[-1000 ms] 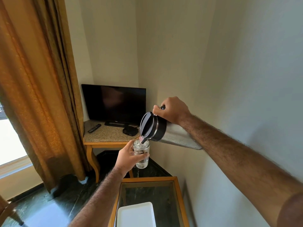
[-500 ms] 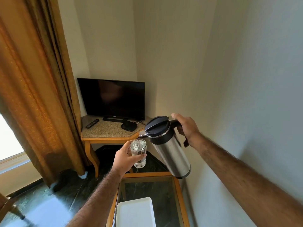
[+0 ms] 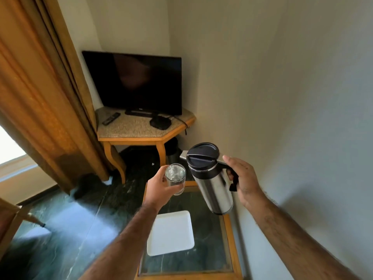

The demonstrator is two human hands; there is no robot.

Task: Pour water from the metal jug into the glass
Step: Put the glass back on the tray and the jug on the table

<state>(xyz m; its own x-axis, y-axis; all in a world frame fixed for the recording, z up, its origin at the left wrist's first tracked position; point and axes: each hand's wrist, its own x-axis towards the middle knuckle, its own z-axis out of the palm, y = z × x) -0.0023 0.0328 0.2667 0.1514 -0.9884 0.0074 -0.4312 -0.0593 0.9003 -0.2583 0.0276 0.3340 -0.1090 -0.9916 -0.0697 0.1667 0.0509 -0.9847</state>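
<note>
Item: your left hand clasps the glass holding water, your right hand grips the near-upright metal jug just beside it, both above the surface; risk: tilting either spills water.

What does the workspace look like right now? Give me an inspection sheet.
Surface: glass-topped table, wooden frame.
Job's things: metal jug nearly upright, lid on, held above the table; glass holds water.
Clutter: white tray on the table.
Hands: left hand grips the glass; right hand grips the jug's handle.
Cables: black cable on the TV stand.
Surroundings: TV, remote, curtain, wall at right.
</note>
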